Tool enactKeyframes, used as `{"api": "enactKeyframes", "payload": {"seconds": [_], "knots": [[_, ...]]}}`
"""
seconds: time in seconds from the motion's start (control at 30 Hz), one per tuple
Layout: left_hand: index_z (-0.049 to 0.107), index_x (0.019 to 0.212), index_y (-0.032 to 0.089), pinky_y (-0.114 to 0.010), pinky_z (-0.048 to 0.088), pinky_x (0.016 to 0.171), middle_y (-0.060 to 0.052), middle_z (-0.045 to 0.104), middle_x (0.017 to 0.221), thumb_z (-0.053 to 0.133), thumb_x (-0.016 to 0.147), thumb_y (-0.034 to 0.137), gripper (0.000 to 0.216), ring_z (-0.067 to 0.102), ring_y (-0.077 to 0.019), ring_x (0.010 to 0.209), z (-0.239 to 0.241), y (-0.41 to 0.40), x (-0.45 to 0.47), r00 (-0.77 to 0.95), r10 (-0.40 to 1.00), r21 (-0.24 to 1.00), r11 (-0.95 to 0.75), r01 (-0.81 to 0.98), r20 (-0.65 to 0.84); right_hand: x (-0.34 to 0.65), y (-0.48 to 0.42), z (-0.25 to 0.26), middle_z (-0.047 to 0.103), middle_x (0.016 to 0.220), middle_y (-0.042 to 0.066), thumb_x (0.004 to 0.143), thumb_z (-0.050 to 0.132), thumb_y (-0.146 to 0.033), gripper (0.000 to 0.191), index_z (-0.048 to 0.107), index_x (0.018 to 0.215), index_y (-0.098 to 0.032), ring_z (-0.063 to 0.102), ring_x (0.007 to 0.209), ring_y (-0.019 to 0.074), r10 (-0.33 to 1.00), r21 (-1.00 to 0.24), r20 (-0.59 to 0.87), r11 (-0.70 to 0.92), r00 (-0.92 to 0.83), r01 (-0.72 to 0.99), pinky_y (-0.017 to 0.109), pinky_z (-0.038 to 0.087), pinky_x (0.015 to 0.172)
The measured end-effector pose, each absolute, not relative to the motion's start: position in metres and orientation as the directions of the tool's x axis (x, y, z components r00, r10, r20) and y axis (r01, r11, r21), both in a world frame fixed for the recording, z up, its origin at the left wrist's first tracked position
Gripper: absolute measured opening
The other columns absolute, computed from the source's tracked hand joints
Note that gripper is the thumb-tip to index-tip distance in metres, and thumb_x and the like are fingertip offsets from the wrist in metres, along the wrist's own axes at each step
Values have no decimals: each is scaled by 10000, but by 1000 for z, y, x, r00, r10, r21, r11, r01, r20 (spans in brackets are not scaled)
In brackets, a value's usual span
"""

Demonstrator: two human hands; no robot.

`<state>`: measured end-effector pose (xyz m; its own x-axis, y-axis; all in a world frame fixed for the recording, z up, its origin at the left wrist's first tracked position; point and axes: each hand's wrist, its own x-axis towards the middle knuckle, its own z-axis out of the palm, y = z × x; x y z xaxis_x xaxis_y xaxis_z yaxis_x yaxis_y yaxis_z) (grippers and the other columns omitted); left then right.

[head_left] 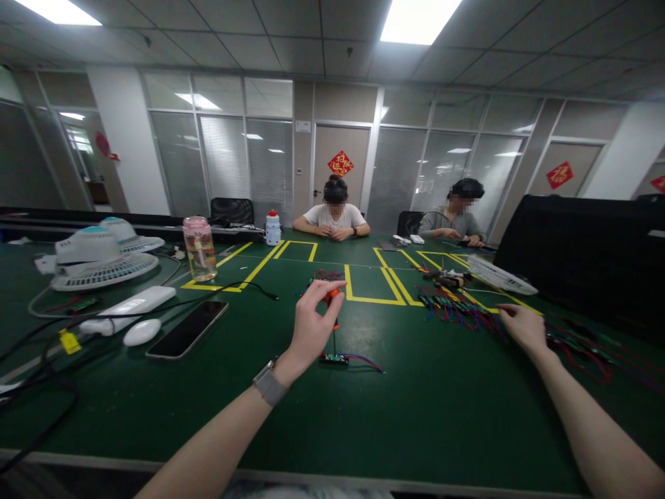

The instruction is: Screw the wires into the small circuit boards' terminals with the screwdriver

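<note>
My left hand (pixel 312 322), wearing a grey watch, grips a screwdriver (pixel 334 341) with an orange handle. The tool stands upright, its shaft reaching down to a small green circuit board (pixel 332 359) flat on the table. Red and blue wires trail from that board to the right. On the right, my right hand (pixel 524 327) has its fingers drawn together beside a row of green boards with red and blue wires (pixel 457 306); whether anything is between the fingertips is too small to make out. Behind my left hand lies another bunch of wired boards (pixel 325 274), partly hidden.
Left on the green table (pixel 426 416) are a phone (pixel 190 329), a white mouse (pixel 142 333), a power strip (pixel 129 308), fans (pixel 104 256) and a bottle (pixel 199 249). A keyboard (pixel 501 274) and dark monitor (pixel 587 263) stand right. Two people (pixel 335 218) sit opposite.
</note>
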<state>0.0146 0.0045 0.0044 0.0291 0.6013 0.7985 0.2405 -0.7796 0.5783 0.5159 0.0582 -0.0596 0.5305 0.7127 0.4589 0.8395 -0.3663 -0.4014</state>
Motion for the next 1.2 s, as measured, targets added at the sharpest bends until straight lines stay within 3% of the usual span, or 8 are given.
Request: {"api": "enactKeyframes", "payload": {"seconds": [0.5,0.77,1.2], "knots": [[672,1049,205,-272,450,818,-37,639,952,540,889,204,207,596,-150,896,7,-3,16,67,617,589,-773,234,784,512,91,-40,710,1035,139,836,506,-222,299,741,997,-131,643,960,288,850,-219,282,-394,444,893,291,452,700],[678,1044,210,-264,466,806,-32,651,959,550,882,197,206,609,-144,894,9,-6,15,69,617,585,-772,250,784,509,104,-44,693,937,190,831,545,-238,239,741,887,-113,655,891,300,818,-225,216,-490,533,842,316,463,681],[680,1050,214,-289,488,811,-43,661,967,548,884,209,212,615,-160,908,10,-7,15,72,615,581,-772,256,785,519,104,-53,694,891,203,837,545,-197,207,722,852,-91,647,842,295,827,-234,270,-440,493,867,314,434,681]]}}
